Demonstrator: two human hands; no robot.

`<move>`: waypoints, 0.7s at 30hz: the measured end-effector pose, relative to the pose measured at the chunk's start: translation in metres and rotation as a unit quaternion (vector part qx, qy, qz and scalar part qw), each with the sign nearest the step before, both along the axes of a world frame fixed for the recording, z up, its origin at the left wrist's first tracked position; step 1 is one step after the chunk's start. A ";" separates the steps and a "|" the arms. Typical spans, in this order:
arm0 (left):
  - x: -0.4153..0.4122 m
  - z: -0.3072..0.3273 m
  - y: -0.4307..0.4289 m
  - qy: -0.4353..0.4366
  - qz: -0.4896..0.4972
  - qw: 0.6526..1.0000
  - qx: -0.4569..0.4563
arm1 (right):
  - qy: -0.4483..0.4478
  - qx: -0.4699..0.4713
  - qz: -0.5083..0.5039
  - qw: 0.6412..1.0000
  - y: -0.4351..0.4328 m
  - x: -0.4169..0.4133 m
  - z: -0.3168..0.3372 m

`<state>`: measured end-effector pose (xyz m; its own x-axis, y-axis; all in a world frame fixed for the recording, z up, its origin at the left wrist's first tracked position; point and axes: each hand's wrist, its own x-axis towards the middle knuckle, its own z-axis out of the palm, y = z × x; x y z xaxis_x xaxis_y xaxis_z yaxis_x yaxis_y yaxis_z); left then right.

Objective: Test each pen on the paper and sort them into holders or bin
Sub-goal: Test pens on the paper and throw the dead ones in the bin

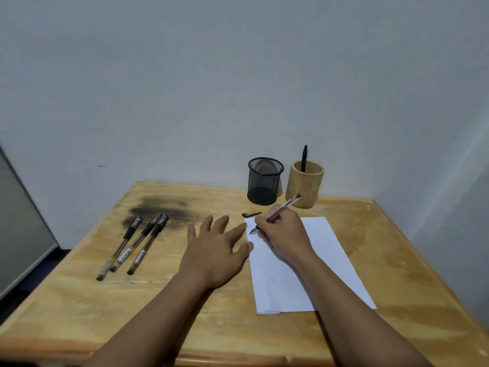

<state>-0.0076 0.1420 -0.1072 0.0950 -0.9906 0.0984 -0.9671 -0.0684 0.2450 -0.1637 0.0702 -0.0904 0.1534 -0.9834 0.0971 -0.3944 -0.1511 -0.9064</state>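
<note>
Hidden: the middle of the pen (pixel 283 207) lies under the curled fingers of the right hand (pixel 284 234); only its upper barrel and its dark tip show.
Hard to make out: faint marks sit at the paper's top left corner by the tip (too small to read), and so are the labels on the three pens (pixel 136 242).
Cut off: both forearms run out at the bottom edge of the frame, as does the near edge of the counter (pixel 79 300).
Right hand: it grips the pen in a writing hold, tip down on the paper (pixel 280 287), right of centre.
Left hand (pixel 214 250): flat on the counter at centre with fingers spread, holding nothing; forefinger and thumb tips touch the paper's left edge.
Covered: the right wrist and forearm cross the paper's middle.
Loose cap (pixel 251 214): on the counter just above the paper's top left corner.
Three pens: side by side at centre left, capped ends on a dark stain (pixel 161 207).
Holders: a black mesh cup (pixel 264 181) and a wooden cup (pixel 304 184) stand next to each other above the paper, against the wall (pixel 238 75).
Wooden cup: one black pen (pixel 304 157) stands in it (lower part hidden).
Left edge: a grey panel (pixel 16 234), partly cut off.
</note>
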 end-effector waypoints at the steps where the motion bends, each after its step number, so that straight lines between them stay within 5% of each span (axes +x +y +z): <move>1: 0.000 0.000 0.000 0.000 0.001 1.000 0.001 | 0.004 -0.002 0.001 1.000 0.000 0.000 0.000; 21: -0.001 0.000 0.000 -0.004 0.007 1.000 -0.001 | 0.053 -0.038 -0.021 0.998 0.003 -0.002 0.001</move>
<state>-0.0091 0.1424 -0.1072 0.1074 -0.9891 0.1009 -0.9682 -0.0810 0.2368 -0.1662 0.0730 -0.0897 0.1249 -0.9797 0.1569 -0.4954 -0.1986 -0.8457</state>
